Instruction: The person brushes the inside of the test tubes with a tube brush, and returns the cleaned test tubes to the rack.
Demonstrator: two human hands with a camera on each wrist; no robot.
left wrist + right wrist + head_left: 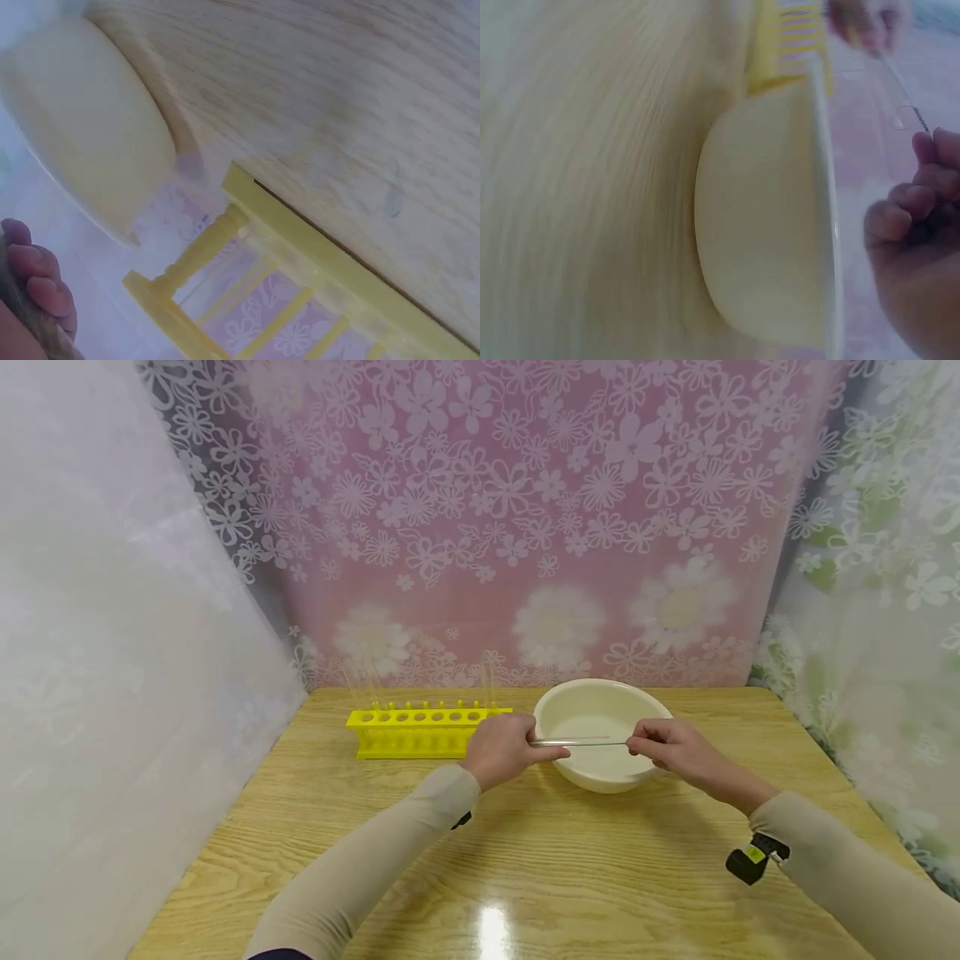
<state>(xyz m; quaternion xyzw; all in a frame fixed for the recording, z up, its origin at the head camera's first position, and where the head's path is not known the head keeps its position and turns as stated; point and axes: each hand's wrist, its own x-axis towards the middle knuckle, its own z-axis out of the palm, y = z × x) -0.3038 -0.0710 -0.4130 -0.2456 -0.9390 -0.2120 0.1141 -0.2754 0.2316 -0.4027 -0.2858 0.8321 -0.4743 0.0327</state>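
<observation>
Found the clear tube (553, 742) gripped in the left hand (501, 750) above the cream basin (603, 782), a twisted wire (921, 118) pinched in the right hand (671, 749); judged light, stiff, fragile, slippery if wet, best held gently at mid-length.

Light wood-grain table (540, 868), kinda shiny, with a cream basin (592, 710) sitting right on it. Yellow test tube rack (416, 725) stands just left of the basin.

The right grip (913, 262) is pinching a thin stem (920, 118) opposite the left grip (864, 26); a cream bowl (769, 217) and yellow rack (763, 52) are standing near the desk's (592, 187) far edge.
</observation>
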